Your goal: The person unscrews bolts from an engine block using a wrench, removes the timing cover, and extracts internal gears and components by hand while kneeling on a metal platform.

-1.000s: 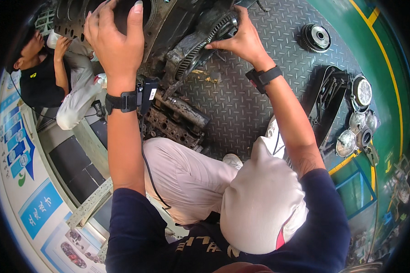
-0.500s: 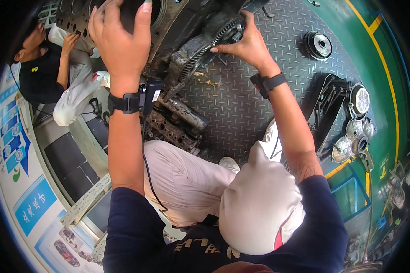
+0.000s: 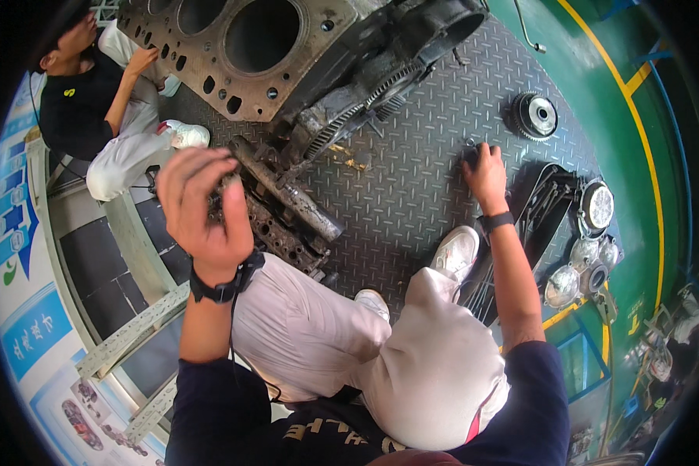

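My right hand [image 3: 487, 179] reaches down to the metal floor plate, its fingers closed around a small dark metal part [image 3: 469, 152] whose exact kind is hard to make out. Held up over the lower left, my left hand [image 3: 203, 206] has loosely curved fingers with the thumb apart, and I see nothing held in it. Ahead of both hands stands a large engine block [image 3: 287, 97] with round cylinder bores. A toothed gear [image 3: 335, 133] sits on its near right side; neither hand touches it. A loose gear [image 3: 534, 116] lies beyond my right hand.
A cylinder head [image 3: 276, 237] and a metal tube [image 3: 311, 210] lie before my knees. Right of my right hand are a long dark tray [image 3: 530, 217] with rods and several round metal parts [image 3: 596, 206]. Another person [image 3: 81, 101] squats at the far left.
Both hands have left the engine block. My right hand has moved down and right to the floor plate and the small part; my left hand has come back toward me.
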The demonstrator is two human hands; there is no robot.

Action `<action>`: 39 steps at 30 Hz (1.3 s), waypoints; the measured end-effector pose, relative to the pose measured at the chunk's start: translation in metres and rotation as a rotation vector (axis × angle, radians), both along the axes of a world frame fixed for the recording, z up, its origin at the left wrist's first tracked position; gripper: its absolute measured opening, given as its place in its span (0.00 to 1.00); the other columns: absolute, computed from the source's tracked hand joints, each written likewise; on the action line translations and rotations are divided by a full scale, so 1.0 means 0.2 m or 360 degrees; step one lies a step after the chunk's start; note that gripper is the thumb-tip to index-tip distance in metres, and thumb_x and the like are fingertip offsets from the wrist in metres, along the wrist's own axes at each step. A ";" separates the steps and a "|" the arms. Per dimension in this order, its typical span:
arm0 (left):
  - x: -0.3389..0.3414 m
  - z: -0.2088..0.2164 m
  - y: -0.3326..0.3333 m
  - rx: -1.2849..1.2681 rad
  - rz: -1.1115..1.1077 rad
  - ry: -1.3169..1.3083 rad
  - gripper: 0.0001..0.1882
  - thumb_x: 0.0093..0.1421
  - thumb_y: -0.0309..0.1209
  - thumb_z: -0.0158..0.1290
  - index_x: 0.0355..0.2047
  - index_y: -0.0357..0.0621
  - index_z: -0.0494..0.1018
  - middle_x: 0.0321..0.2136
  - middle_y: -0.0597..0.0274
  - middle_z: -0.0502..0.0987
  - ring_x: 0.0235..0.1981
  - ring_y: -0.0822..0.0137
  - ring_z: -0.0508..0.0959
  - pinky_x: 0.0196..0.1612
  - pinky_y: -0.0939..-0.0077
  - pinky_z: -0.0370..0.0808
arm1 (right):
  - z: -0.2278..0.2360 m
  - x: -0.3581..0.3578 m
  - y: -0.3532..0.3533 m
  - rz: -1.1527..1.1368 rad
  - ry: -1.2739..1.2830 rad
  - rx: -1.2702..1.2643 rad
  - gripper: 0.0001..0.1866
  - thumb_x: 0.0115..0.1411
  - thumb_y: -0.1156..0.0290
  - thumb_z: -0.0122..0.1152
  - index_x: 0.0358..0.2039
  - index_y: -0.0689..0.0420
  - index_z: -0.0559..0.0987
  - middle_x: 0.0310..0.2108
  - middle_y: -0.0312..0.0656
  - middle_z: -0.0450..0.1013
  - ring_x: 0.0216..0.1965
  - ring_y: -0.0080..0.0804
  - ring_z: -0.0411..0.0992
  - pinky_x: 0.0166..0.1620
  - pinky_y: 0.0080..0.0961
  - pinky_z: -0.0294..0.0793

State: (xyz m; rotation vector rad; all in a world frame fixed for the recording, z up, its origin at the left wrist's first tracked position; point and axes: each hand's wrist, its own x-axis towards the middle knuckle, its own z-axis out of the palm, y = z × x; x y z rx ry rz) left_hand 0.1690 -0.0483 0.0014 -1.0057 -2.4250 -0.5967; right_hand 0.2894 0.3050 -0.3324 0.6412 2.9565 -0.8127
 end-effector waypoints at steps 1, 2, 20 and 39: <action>0.02 0.01 -0.01 -0.0034 0.0031 -0.0264 0.10 0.60 0.30 0.60 0.39 0.35 0.79 0.40 0.50 0.81 0.46 0.46 0.79 0.55 0.59 0.72 | 0.00 -0.01 0.00 0.0023 0.0020 0.0067 0.27 0.52 0.69 0.73 0.49 0.61 0.72 0.45 0.60 0.70 0.43 0.61 0.74 0.46 0.50 0.77; 0.03 0.01 -0.02 -0.0075 0.0068 -0.0533 0.13 0.61 0.32 0.60 0.39 0.34 0.79 0.40 0.48 0.81 0.45 0.45 0.79 0.54 0.60 0.73 | 0.06 -0.04 -0.03 0.0015 -0.0049 0.0087 0.30 0.50 0.67 0.75 0.52 0.60 0.72 0.45 0.58 0.70 0.46 0.61 0.73 0.47 0.49 0.77; -0.20 -0.48 -0.08 -0.0583 0.0576 -0.1072 0.35 0.47 0.45 0.70 0.42 0.24 0.73 0.37 0.29 0.80 0.44 0.34 0.81 0.48 0.52 0.78 | 0.89 -0.95 -0.23 -0.0332 0.1324 -0.1566 0.57 0.41 0.64 0.83 0.66 0.65 0.57 0.55 0.56 0.71 0.56 0.48 0.71 0.60 0.39 0.71; -0.20 -0.51 -0.08 -0.0406 0.0500 -0.1150 0.31 0.46 0.43 0.69 0.40 0.27 0.74 0.40 0.32 0.80 0.45 0.34 0.80 0.47 0.52 0.77 | 0.71 -0.95 -0.13 -0.0226 0.1250 -0.1305 0.75 0.48 0.58 0.82 0.68 0.81 0.30 0.63 0.57 0.63 0.65 0.43 0.62 0.69 0.30 0.59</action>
